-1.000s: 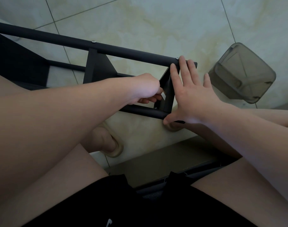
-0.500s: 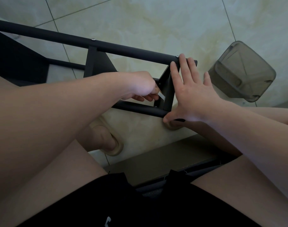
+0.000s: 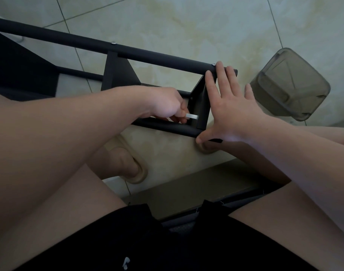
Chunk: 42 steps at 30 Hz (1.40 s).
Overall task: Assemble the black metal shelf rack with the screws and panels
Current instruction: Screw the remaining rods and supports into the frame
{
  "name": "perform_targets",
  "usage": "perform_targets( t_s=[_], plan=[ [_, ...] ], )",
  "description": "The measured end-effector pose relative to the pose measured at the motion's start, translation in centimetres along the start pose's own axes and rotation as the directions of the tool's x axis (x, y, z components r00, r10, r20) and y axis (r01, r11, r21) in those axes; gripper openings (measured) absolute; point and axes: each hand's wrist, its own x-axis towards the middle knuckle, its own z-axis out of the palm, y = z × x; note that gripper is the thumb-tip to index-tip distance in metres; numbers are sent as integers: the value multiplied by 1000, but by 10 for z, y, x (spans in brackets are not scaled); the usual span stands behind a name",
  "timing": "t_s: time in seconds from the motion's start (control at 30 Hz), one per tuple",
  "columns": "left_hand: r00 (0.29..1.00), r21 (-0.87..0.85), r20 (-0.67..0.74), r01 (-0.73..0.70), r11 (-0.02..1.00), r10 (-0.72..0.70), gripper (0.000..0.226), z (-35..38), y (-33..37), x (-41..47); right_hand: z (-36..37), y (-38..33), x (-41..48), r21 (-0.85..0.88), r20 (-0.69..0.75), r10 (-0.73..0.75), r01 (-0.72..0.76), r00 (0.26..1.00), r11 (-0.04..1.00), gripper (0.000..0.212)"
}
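Note:
The black metal shelf rack [image 3: 159,59] lies on its side on the tiled floor, its tubes running from upper left to the middle. My right hand [image 3: 231,112] lies flat against the end panel [image 3: 201,106], with straight fingers reaching the upper tube and the thumb on the lower tube. My left hand [image 3: 167,106] grips a small silver wrench [image 3: 191,116] inside the frame; its bright tip points at the end panel. Two screw heads [image 3: 113,43] show on the upper tube. Whatever the wrench tip meets is hidden.
A smoky translucent plastic container [image 3: 290,87] lies tipped on the floor at the right, close to my right hand. My bare legs and a foot in a pale slipper [image 3: 132,169] lie below the rack. Another dark panel [image 3: 16,65] of the rack fills the left edge.
My left hand has turned and drawn back slightly, so the silver wrench now shows beyond its fingers. My right hand keeps its flat hold on the end panel.

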Motion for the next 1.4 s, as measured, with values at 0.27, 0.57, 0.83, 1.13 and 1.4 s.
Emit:
perform_targets(
  t_s=[0.27, 0.57, 0.83, 1.13, 1.4],
  plan=[
    [1000, 120, 3, 3, 993, -3, 12, 3, -1, -2, -1, -1, -2, 15, 2, 1, -2, 1000, 1000, 156],
    [999, 272, -18, -44, 961, 51, 15, 0, 0, 2, -4, -2, -3, 7, 14, 5, -6, 1000, 1000, 155],
    [989, 302, -81, -91, 949, 121, 21, -13, 11, 7, -6, -4, -4, 16, 17, 8, -9, 1000, 1000, 155],
    [991, -304, -104, 54, 951, -89, 9, -2, 11, 14, -4, -3, -1, 26, 8, 2, -2, 1000, 1000, 155],
    [971, -588, -181, 23, 809, -159, 10, 2, 19, 13, -3, -2, -1, 28, 2, -5, 5, 1000, 1000, 155]
  ],
)
